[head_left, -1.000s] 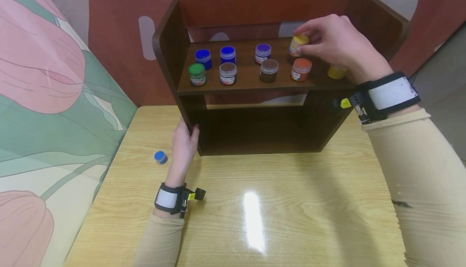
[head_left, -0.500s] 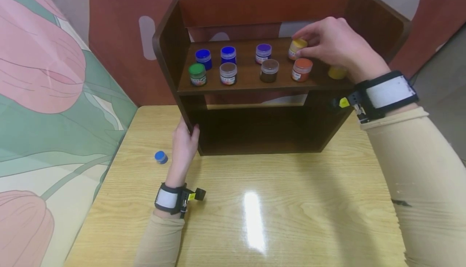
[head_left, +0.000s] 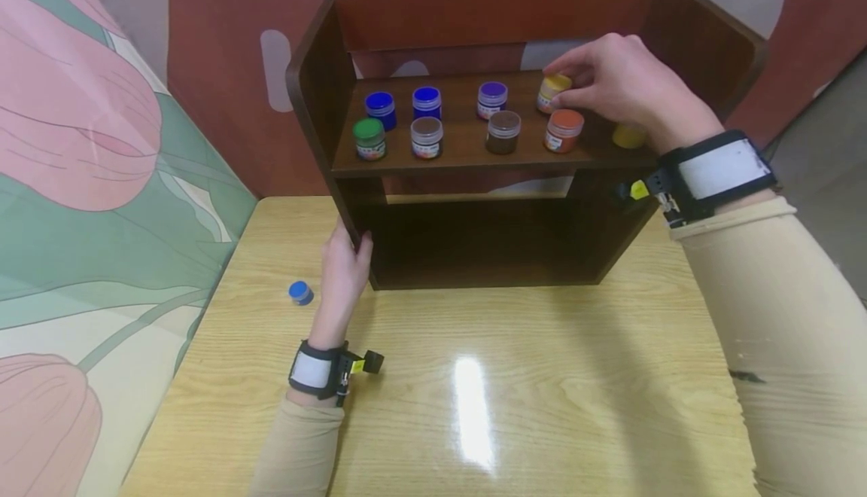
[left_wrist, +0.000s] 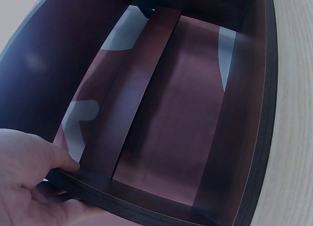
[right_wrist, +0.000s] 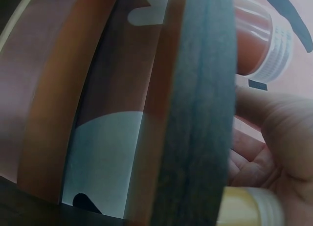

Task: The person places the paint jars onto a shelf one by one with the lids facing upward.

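My right hand [head_left: 619, 83] pinches a small paint jar with a yellow lid [head_left: 555, 90] between thumb and fingers, low over the back of the shelf's upper board. In front of it stands an orange-lidded jar [head_left: 564, 132], and another yellow jar [head_left: 628, 135] is partly covered by the wrist. My left hand [head_left: 343, 267] grips the left side panel of the dark brown shelf [head_left: 474, 168]; in the left wrist view the thumb [left_wrist: 63, 160] lies over the panel's edge. In the right wrist view, the shelf board hides the held jar and fingertips.
Left along the upper board stand a green-lidded jar [head_left: 369, 139], two blue-lidded jars, a purple-lidded jar [head_left: 492, 100] and two brown-lidded jars. A small blue jar [head_left: 301, 293] sits on the wooden table [head_left: 542, 391], left of my left forearm. A patterned wall rises behind the shelf.
My right hand has lowered the yellow-lidded jar slightly and brought it more upright on the board. The left hand keeps its grip on the side panel.
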The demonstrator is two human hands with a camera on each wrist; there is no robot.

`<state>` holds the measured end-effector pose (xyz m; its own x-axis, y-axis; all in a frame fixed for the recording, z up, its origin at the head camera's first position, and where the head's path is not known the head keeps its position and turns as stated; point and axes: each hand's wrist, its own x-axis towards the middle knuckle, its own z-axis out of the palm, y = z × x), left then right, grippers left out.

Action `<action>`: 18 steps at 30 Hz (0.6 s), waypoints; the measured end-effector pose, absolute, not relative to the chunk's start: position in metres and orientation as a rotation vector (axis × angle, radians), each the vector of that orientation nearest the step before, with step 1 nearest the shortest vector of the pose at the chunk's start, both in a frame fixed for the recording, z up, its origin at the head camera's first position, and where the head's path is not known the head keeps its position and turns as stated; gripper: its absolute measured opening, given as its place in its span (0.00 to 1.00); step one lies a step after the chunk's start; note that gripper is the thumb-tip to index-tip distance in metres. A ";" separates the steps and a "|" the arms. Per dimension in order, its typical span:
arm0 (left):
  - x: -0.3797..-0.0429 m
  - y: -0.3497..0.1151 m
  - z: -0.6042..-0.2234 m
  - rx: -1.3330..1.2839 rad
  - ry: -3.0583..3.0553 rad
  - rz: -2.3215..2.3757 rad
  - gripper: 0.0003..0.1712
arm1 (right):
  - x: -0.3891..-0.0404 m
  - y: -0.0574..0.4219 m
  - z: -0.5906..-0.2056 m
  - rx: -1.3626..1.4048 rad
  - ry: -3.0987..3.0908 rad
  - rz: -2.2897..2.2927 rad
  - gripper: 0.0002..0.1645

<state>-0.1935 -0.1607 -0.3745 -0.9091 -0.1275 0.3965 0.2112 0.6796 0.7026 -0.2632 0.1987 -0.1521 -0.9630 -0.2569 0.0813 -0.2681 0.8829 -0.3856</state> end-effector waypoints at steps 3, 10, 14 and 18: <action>-0.194 -0.161 -0.375 -0.070 -2.473 -1.109 0.15 | -0.265 0.199 -0.152 0.426 -3.025 0.610 0.29; -0.195 -0.160 -0.376 -0.080 -2.462 -1.114 0.14 | -0.267 0.200 -0.153 0.441 -3.032 0.590 0.29; -0.195 -0.160 -0.376 -0.077 -2.465 -1.110 0.14 | -0.268 0.200 -0.153 0.442 -3.034 0.592 0.29; -0.195 -0.160 -0.376 -0.074 -2.468 -1.111 0.15 | -0.268 0.199 -0.153 0.451 -3.032 0.583 0.29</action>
<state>-0.1947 -0.1601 -0.3760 -0.9060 -0.1252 0.4043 0.2196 0.6775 0.7020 -0.2679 0.1995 -0.1526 -0.9581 -0.2766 0.0745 -0.2845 0.8884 -0.3603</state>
